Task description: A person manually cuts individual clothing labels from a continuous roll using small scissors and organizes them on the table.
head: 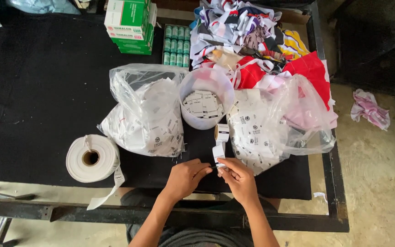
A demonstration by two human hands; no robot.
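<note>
Desk (33,82), black-covered, near edge. My left hand (184,177) and right hand (239,179): each grip pinched on the free end of a white label strip (218,154), which runs up to a small label roll (221,133) standing just below a white tub (206,98) of cut labels. Clear bags of labels (147,114) either side. Large white tape roll (91,158) at left. Fabric scraps (261,41) heaped behind.
</note>
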